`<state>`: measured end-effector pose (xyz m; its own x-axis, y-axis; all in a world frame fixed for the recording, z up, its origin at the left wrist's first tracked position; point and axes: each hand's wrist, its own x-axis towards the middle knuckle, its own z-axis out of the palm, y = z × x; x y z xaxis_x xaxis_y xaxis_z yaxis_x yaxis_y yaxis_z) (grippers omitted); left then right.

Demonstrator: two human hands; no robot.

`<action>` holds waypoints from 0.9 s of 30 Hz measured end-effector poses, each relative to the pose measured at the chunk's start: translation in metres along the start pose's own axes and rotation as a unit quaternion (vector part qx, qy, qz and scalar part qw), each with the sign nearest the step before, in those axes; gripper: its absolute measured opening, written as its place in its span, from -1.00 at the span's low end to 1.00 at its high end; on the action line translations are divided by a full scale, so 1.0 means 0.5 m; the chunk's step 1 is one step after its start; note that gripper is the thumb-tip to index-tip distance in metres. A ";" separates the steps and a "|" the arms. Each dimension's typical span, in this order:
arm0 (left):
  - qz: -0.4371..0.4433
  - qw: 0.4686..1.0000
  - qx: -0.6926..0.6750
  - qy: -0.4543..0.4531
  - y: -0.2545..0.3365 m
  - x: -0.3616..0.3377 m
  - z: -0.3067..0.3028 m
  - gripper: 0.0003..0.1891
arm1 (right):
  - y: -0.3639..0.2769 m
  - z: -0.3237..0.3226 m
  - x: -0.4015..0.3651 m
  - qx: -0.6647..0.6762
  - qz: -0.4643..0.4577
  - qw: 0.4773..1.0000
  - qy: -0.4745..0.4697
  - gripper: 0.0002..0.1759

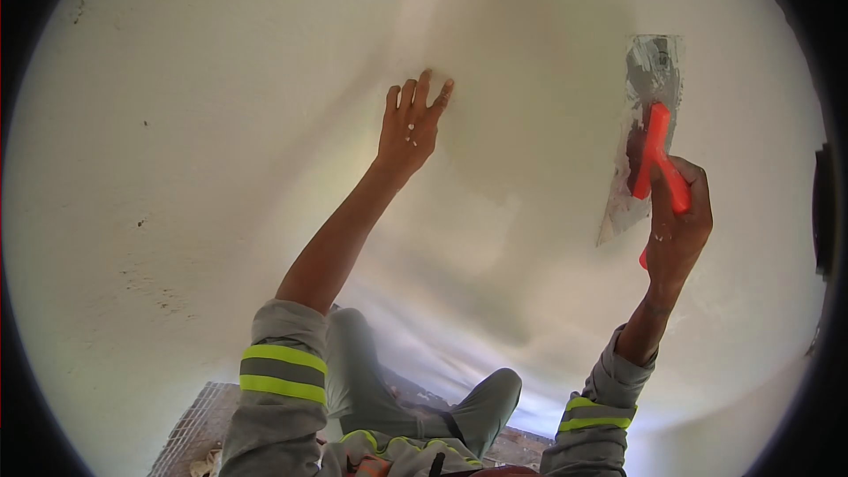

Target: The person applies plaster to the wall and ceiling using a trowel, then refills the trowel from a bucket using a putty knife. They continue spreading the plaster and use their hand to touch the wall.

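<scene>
Fingers apart, my left hand [409, 130] rests its fingertips on the pale wall [265, 124] near the upper middle; small white specks dot its back. My right hand [678, 225] is wrapped round the red handle [652, 150] of a trowel. The trowel's long metal blade [654, 62], smeared with grey and white material, stands roughly upright against or very close to the wall, above and left of that hand. The two hands are well apart.
Below are my bent legs in grey trousers [486, 406]. A grid-like platform edge [190, 424] shows at the lower left. A dark object [823, 212] is at the far right edge. Small dark marks dot the wall's left side.
</scene>
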<state>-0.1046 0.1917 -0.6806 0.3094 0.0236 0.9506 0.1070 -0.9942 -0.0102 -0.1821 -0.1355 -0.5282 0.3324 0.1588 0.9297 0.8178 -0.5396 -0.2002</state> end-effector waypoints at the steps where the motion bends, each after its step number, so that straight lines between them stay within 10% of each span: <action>1: -0.003 1.000 0.005 -0.002 -0.001 -0.001 0.002 -0.39 | 0.005 -0.006 -0.001 0.002 -0.009 1.000 0.003 -0.83; 11: -0.127 0.984 0.003 -0.123 -0.033 -0.162 -0.078 -0.80 | 0.004 0.028 0.060 -0.038 -0.014 0.996 -0.074 -0.80; 17: -0.038 0.999 -0.014 0.023 -0.114 -0.190 -0.268 -0.89 | 0.020 0.269 0.129 -0.295 -0.304 0.901 -0.088 -0.76; 21: -0.048 0.998 -0.029 0.043 -0.159 -0.209 -0.324 -0.84 | 0.065 0.333 0.268 -0.416 -0.430 0.793 0.115 -0.84; 24: -0.012 0.998 -0.023 0.065 -0.162 -0.212 -0.315 -0.81 | 0.107 0.225 0.493 -0.513 -0.257 0.810 0.117 -0.76; 25: -0.008 0.998 -0.029 0.062 -0.165 -0.214 -0.312 -0.81 | 0.092 0.189 0.549 -0.481 -0.391 0.677 0.396 -0.49; 27: -0.001 0.997 -0.045 0.062 -0.174 -0.215 -0.307 -0.81 | -0.100 0.098 0.491 -0.216 0.039 0.971 0.092 -0.47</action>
<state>-0.2922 0.2594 -0.7340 0.1902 0.0186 0.9816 0.0201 -0.9997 0.0150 -0.1184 -0.0290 -0.3048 0.2639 -0.0258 0.9642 0.5070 -0.8467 -0.1614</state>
